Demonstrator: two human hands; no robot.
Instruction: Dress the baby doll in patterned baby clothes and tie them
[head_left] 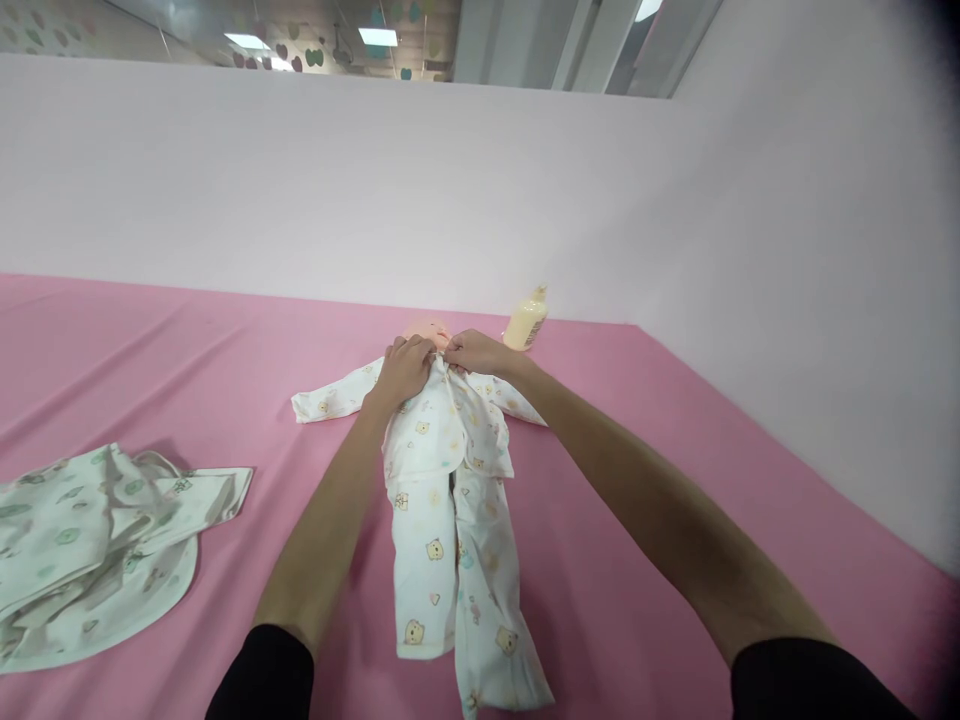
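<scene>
A baby doll (pixel 426 328) lies on its back, its head at the far end and mostly hidden behind my hands. It wears a white long-sleeved jacket (pixel 424 435) with a small bear print and matching pants (pixel 425 560). At the neckline, my left hand (pixel 406 367) has its fingers closed on the jacket's collar edge. Just to its right, my right hand (pixel 474 350) pinches the other side of the collar. The jacket's front edges meet near the neck and part slightly lower down. Both sleeves stretch out sideways.
A pale yellow pump bottle (pixel 526 320) stands beyond my right hand, near the white wall (pixel 337 190). Crumpled white cloths with a green print (pixel 97 550) lie at the left. The pink surface (pixel 247 390) has soft wrinkles, and another wall (pixel 825 280) rises at the right.
</scene>
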